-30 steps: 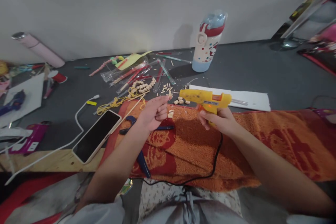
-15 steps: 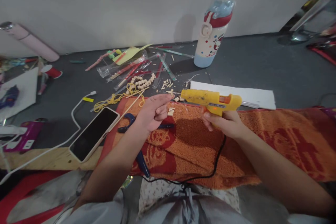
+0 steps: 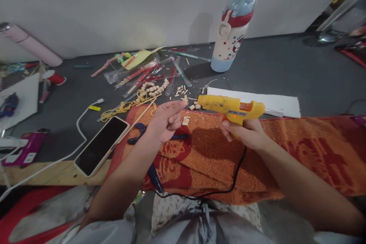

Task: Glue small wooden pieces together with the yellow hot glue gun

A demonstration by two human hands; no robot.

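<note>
My right hand (image 3: 246, 131) is wrapped round the handle of a yellow hot glue gun (image 3: 220, 103), its nozzle pointing left. Just left of the nozzle, my left hand (image 3: 168, 118) pinches a small piece of wooden stick (image 3: 185, 100) between thumb and fingertips. Nozzle and wood piece are very close; whether they touch I cannot tell. Below the fingertips, several short stick pieces (image 3: 185, 121) lie in a row on an orange towel (image 3: 211, 148). Dark blue-handled pliers (image 3: 155, 177) rest on the towel, partly hidden by my left hand and forearm.
Behind the hands lie loose stick bits (image 3: 180, 90), joined wooden pieces (image 3: 154, 88), yellow cord (image 3: 122, 108) and wrapped chopsticks (image 3: 140, 76). A water bottle (image 3: 231, 42) stands at the back, a phone (image 3: 102, 146) lies left. The gun's black cable (image 3: 236, 175) crosses the towel.
The glue gun has shifted very slightly right in the picture. My left hand keeps its pinch on the wood piece, almost unmoved.
</note>
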